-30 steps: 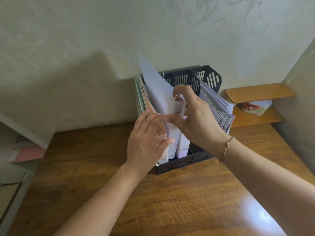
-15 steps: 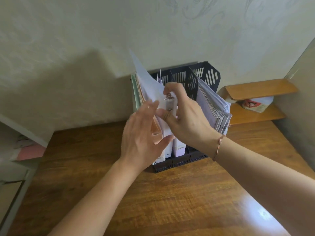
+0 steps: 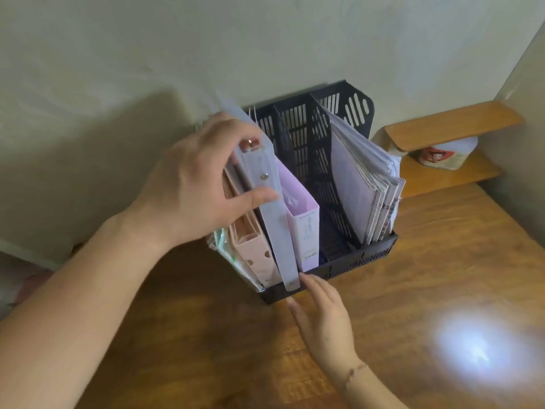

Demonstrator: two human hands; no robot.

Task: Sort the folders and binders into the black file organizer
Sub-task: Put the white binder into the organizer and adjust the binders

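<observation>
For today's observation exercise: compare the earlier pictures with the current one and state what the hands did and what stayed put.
The right hand let go of the grey binder and dropped to the black organizer front edge, fingers straight. The left hand moved from the pink folder to grip the binder's top. The paper stack at the right stayed put.

Wooden desk (image 3: 442,290), pale wall (image 3: 265,39)

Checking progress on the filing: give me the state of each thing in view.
left hand: grips the grey binder
right hand: open, fingertips at the organizer's front edge
grey binder: tilted in the organizer
pink binder: standing, leftmost
lilac folder: standing
black file organizer: one middle slot empty
paper stack: leaning, rightmost slot
</observation>
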